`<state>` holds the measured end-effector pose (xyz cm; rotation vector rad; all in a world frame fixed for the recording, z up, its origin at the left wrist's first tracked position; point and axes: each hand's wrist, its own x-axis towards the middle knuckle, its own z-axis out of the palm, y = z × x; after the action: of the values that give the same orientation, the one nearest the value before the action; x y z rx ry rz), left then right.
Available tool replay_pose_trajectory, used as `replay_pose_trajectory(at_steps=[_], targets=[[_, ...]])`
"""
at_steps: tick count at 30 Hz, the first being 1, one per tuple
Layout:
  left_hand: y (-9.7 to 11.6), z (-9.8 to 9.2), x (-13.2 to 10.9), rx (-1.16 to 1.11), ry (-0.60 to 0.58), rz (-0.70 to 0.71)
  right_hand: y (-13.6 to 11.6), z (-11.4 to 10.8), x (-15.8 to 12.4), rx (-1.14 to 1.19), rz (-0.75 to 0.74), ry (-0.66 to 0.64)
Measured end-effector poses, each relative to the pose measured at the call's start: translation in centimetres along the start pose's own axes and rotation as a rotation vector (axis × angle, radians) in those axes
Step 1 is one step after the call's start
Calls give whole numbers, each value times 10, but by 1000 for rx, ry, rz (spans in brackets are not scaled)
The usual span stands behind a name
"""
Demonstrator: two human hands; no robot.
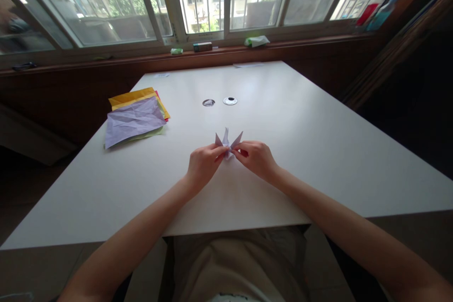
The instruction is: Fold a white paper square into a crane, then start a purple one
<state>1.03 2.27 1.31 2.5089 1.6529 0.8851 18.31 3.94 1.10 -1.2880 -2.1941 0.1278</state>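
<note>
A small pale lilac origami crane is between my two hands, over the middle of the white table. Two pointed flaps stand out to its sides, and a thin upright point rises between them. My left hand pinches its left side with thumb and fingers. From the right, my right hand pinches the other side, fingertips close to those of the left. My fingers hide part of the lower folds.
Creased lilac paper lies on yellow paper and other coloured sheets at the table's left. Two round discs, one grey and one white with a black spot, lie beyond my hands. A green-white packet rests on the windowsill.
</note>
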Motion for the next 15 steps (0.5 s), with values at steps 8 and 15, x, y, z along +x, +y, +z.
replay_pose_trajectory(at_steps=[8,15], targets=[[-3,0,1,-2,-23,51,0,-2,1,0,-1,-9],[-3,1,0,72,-37,136,0,-3,0,-21,-4,17]])
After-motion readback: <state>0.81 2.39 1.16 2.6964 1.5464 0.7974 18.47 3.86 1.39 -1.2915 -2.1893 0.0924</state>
